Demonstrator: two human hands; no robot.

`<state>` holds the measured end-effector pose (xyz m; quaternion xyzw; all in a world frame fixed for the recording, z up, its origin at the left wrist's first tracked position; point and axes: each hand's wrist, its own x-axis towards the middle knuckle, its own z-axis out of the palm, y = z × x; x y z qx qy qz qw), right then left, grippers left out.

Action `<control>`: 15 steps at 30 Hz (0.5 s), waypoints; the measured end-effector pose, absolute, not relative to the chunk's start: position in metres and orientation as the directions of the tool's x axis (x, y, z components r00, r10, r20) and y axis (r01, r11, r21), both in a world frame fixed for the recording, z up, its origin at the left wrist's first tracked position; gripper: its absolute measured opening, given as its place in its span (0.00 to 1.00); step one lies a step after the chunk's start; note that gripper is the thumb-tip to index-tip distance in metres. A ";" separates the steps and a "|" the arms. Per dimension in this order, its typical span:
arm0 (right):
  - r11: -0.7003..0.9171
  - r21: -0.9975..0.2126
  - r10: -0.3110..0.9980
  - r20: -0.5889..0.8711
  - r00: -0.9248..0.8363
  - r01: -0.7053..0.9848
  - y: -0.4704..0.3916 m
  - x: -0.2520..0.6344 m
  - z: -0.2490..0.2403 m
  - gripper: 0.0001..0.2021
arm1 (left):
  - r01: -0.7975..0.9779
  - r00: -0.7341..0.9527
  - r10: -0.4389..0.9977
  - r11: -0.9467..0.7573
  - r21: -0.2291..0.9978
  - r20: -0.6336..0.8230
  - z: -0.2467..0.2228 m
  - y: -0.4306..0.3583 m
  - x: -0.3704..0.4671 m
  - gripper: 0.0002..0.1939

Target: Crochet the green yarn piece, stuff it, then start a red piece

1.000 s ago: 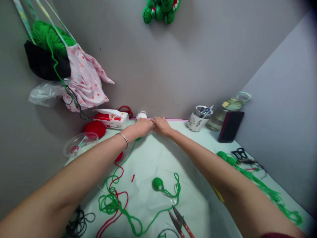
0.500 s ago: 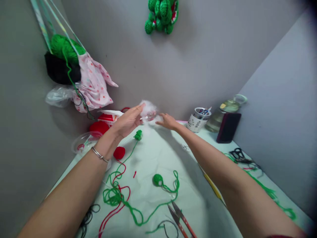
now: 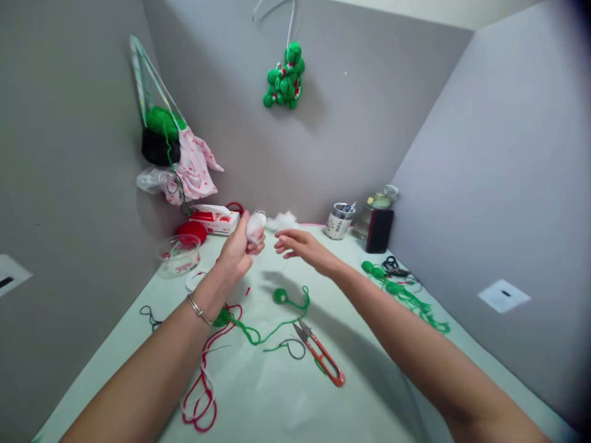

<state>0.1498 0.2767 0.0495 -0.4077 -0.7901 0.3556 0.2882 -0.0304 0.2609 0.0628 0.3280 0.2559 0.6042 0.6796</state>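
A tuft of white stuffing [image 3: 255, 227] is gripped in my left hand [image 3: 239, 249], its fingers curled round it above the table. Just to the right, my right hand [image 3: 300, 245] is held with fingers apart and nothing in it. Behind it, more white fluff [image 3: 283, 221] lies near the back wall. Below the hands sits a small green crocheted ball [image 3: 279, 296] with a yarn tail. Orange-handled thread snips [image 3: 323, 357] lie nearer me, beside a dark looped cord [image 3: 296, 349]. Red yarn [image 3: 199, 412] trails at the front left.
A tissue box [image 3: 215, 220], red yarn ball [image 3: 191, 232] and clear plastic bowl [image 3: 180, 255] stand at the back left. Toward the right are a pen cup [image 3: 339, 221], glass jug [image 3: 364, 223], phone [image 3: 380, 231] and green crocheted pieces [image 3: 410, 298]. A green crocheted bundle [image 3: 286, 77] hangs above.
The view has tilted up and pulled back. My left hand has drawn the stuffing away from the fluff at the back, and the two hands are a little apart, nearer me.
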 end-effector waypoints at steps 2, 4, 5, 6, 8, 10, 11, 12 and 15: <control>0.410 -0.824 0.824 0.152 -0.547 0.390 0.247 0.141 0.043 0.23 | -0.671 0.109 0.993 0.037 0.740 0.049 0.064 0.242 -0.023 0.23; 0.406 -0.825 0.807 0.122 -0.578 0.393 0.221 0.136 0.032 0.22 | -0.687 0.076 0.996 0.017 0.726 0.050 0.064 0.222 -0.019 0.21; 0.406 -0.816 0.812 0.116 -0.572 0.411 0.211 0.135 0.025 0.22 | -0.694 0.063 0.997 0.008 0.720 0.050 0.064 0.211 -0.018 0.19; 0.408 -0.802 0.826 0.120 -0.551 0.436 0.202 0.135 0.018 0.23 | -0.701 0.051 0.997 -0.001 0.713 0.051 0.064 0.201 -0.017 0.16; 0.418 -0.770 0.853 0.151 -0.499 0.482 0.188 0.139 0.005 0.29 | -0.710 0.034 0.998 -0.012 0.705 0.052 0.062 0.180 -0.018 0.12; 0.413 -0.764 0.863 0.156 -0.480 0.495 0.180 0.144 -0.005 0.23 | -0.711 0.025 0.999 -0.014 0.703 0.044 0.060 0.162 -0.020 0.11; 0.404 -0.772 0.868 0.155 -0.471 0.490 0.177 0.147 -0.008 0.19 | -0.709 0.020 0.999 -0.012 0.705 0.038 0.057 0.155 -0.020 0.10; 0.392 -0.787 0.874 0.156 -0.460 0.477 0.175 0.150 -0.009 0.15 | -0.706 0.012 0.999 -0.013 0.708 0.030 0.054 0.149 -0.021 0.08; 0.342 -0.857 0.898 0.178 -0.403 0.385 0.167 0.162 -0.003 0.12 | -0.697 -0.027 1.000 -0.025 0.717 0.008 0.044 0.135 -0.020 0.04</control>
